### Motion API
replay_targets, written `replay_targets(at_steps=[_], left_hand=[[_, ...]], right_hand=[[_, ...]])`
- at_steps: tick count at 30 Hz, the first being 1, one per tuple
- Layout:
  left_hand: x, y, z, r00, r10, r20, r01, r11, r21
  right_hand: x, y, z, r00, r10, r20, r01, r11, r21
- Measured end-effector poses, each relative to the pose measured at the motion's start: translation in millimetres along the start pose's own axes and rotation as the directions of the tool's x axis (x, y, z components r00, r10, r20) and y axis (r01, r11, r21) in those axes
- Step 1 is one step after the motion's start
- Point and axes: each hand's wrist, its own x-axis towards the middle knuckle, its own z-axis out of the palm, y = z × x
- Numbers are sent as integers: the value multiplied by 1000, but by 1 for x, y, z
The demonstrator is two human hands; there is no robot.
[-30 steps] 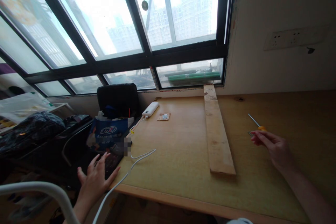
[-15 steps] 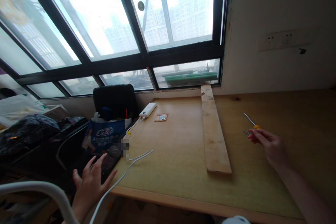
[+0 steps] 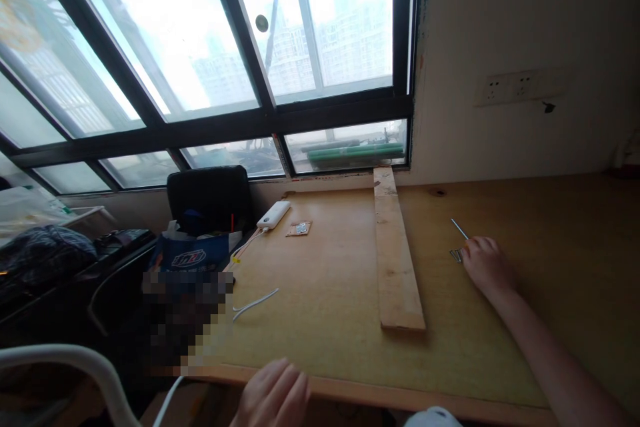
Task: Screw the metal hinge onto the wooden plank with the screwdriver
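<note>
My right hand (image 3: 487,270) rests low over the table, palm down, with its fingers curled over the handle of a screwdriver (image 3: 459,228). The thin metal shaft points away toward the wall, and most of the handle is hidden under the hand. Several small screws (image 3: 455,255) lie at the fingertips, close beside the shaft. To the left of that hand a long wooden board (image 3: 399,253) lies flat on the table (image 3: 320,293). My left hand (image 3: 275,393) is at the table's front edge, its fingers curled together, with nothing visible in them.
A white power bank (image 3: 273,215) with a cable (image 3: 255,303) sits at the table's left side, near a small packet (image 3: 299,228). Beyond the left edge stand a black chair (image 3: 210,197) and a blue bag (image 3: 193,255). A white curved tube (image 3: 75,355) crosses the lower left.
My left hand has moved right from beside the cable to the front edge, its spread fingers now curled. My right hand has shifted over the screwdriver handle. The view has turned slightly.
</note>
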Motion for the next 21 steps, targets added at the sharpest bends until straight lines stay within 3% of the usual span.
replay_targets(at_steps=[2,3,5,7,9,12,15,17,21], left_hand=[[50,-14,33,983,-185,19,186,979,-82],[73,-28,52,951,-307,36,309,947,-87],[110,-65,91,848,-526,69,529,848,-30],[132,-104,128,748,-654,114,648,757,88],[141,-136,158,621,-770,149,733,637,238],[134,-165,190,403,-906,130,815,420,401],[121,-179,209,254,-965,60,860,254,443],[115,-184,216,239,-970,39,869,232,437],[113,-188,219,267,-963,41,871,260,418]], right_hand=[[-1,-6,-3,999,8,32,-7,999,-44],[-2,-7,-5,999,19,42,-17,998,-55],[-4,-7,-7,998,46,51,-43,997,-58],[-6,-4,-8,996,66,53,-64,997,-44],[-7,1,-7,995,87,53,-85,996,-31],[-7,6,-7,993,111,42,-110,993,-33],[-4,6,-9,994,108,-1,-108,993,-50],[-2,3,-12,995,91,-34,-93,994,-48],[1,-5,-16,994,44,-98,-43,999,13]])
